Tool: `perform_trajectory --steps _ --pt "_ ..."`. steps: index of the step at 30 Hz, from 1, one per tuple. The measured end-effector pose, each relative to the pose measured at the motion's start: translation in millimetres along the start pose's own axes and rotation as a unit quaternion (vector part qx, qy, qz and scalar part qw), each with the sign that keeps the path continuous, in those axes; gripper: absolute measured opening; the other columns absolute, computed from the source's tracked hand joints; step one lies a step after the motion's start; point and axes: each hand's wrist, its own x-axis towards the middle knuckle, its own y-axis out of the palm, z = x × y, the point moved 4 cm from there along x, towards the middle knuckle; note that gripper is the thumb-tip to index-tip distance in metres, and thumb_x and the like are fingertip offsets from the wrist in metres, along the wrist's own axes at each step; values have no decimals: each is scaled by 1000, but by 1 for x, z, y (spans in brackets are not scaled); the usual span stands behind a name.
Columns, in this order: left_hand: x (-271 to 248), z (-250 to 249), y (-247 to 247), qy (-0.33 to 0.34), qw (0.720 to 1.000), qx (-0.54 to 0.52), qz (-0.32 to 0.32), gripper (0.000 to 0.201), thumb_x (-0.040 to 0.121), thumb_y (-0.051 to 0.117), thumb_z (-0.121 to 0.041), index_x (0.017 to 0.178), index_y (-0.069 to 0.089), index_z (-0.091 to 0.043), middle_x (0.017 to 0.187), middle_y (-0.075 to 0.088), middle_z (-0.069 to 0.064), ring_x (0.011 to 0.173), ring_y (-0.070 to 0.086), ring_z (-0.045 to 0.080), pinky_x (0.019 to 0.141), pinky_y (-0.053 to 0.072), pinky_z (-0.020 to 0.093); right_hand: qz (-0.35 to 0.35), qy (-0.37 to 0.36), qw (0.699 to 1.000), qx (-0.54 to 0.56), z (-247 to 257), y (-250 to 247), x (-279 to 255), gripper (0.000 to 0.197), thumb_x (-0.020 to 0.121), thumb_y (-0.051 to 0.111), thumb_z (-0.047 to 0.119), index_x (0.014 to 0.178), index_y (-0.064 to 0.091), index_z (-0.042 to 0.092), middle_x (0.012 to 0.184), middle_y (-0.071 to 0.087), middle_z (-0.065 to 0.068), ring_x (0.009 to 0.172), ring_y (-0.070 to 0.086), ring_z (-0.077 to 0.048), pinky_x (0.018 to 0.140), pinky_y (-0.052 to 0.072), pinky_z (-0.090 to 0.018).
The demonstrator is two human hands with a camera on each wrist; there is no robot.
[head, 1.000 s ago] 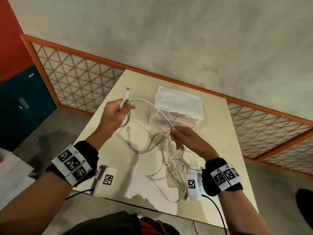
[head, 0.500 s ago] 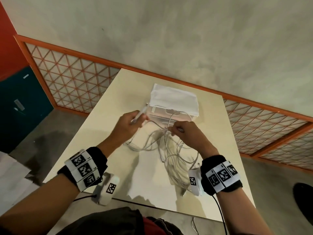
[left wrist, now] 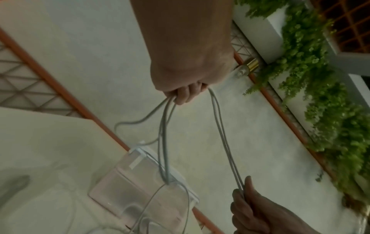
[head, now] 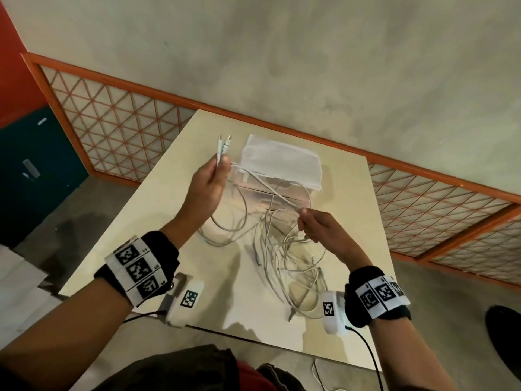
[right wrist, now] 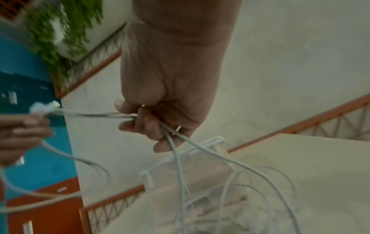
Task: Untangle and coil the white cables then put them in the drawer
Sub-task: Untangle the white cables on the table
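Observation:
My left hand (head: 217, 170) is raised over the table's far left and grips two plug ends (head: 223, 144) of the white cables side by side. A doubled strand (head: 267, 184) runs taut from it to my right hand (head: 304, 217), which pinches it above the tangle (head: 282, 255) of white cables lying on the table. In the left wrist view my left hand (left wrist: 184, 95) holds several strands, and my right hand (left wrist: 243, 192) pinches two. The right wrist view has my right hand (right wrist: 148, 126) curled round cables. The clear plastic drawer unit (head: 282, 162), white on top, stands behind the tangle.
The cream table (head: 174, 210) has its near edge close to my body and its far edge at an orange lattice railing (head: 118, 128). A blue cabinet (head: 36, 165) stands left on the floor. A dark shoe (head: 504, 331) is at the right.
My left hand has risen up and left, away from the right hand, drawing the strand taut. It now holds two plug ends instead of one. My right hand stays over the tangle.

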Motion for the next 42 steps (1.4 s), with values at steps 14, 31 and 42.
perform_trajectory --steps 14,31,42 --pt "-21 47 -23 -63 927 356 -96 34 99 42 -24 69 40 -6 58 38 1 64 46 29 63 34 36 -150 -132 978 -64 41 -53 31 30 99 45 24 74 57 12 64 46 -10 56 36 -9 57 34 -23" --pt "-30 25 33 -180 955 153 181 38 100 30 -40 111 60 -22 93 60 -29 95 52 -1 82 40 18 60 -181 978 -80 56 25 41 27 97 50 23 82 68 8 82 67 -3 77 60 -6 76 44 -19" --pt "-11 2 -34 -36 972 228 40 46 96 49 -31 57 28 -19 47 28 -9 45 28 6 48 25 19 94 -25 989 -108 -46 38 39 36 93 52 40 76 59 9 59 44 7 57 46 -13 61 46 -40"
